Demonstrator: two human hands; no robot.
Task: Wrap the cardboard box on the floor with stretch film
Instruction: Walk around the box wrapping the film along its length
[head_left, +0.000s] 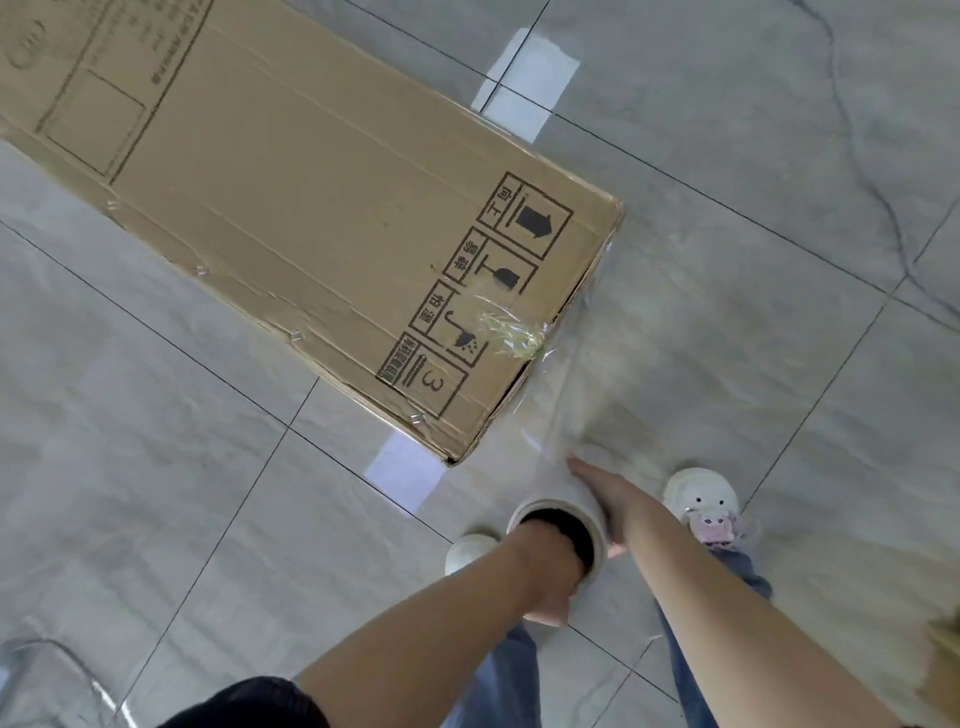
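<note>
The cardboard box (291, 208) lies flat on the tiled floor (727, 156), its long axis running up-left from the near end. A film sheet (563, 395) stretches from that end, stuck at a crumpled patch, to the film roll (571, 506) just beyond the corner. The left hand (553, 582) reaches into the roll's core, fingers hidden; the right hand (605, 493) lies straight-fingered along its side, nearer the box

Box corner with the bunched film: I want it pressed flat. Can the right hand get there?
Probably yes: the right hand rests open along the film roll, and only taut film spans the gap to the box corner.
</note>
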